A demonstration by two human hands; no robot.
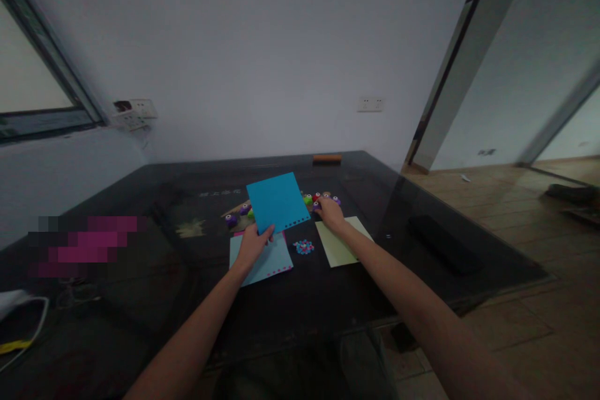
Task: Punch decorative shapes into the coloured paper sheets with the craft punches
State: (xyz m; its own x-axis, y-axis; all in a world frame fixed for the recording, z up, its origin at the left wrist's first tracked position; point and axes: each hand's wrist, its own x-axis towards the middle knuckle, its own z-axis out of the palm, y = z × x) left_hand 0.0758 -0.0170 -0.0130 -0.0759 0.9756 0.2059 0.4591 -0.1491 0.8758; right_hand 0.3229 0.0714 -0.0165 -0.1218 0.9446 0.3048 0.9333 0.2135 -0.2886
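My left hand (255, 242) pinches the lower edge of a bright blue sheet (276, 201), tilted up over the table. A row of small notches or holes runs along the sheet's near edge. Under that hand lies a light blue sheet (269, 267) with pink showing at its edge and holes. My right hand (330, 214) reaches across a pale yellow sheet (338, 247), its fingers curled at a small purple piece (317, 205) with a white eye-like spot. Similar green, red and purple pieces (308, 199) cluster there. Between the sheets sits a pile of small blue and pink bits (304, 247).
The dark glossy table (328, 300) meets a white wall at the back. A brown block (327, 159) stands at the far edge. A long black case (443, 244) lies at the right. More purple pieces (231, 220) sit left of the blue sheet. A pixelated pink patch (94, 244) is at left.
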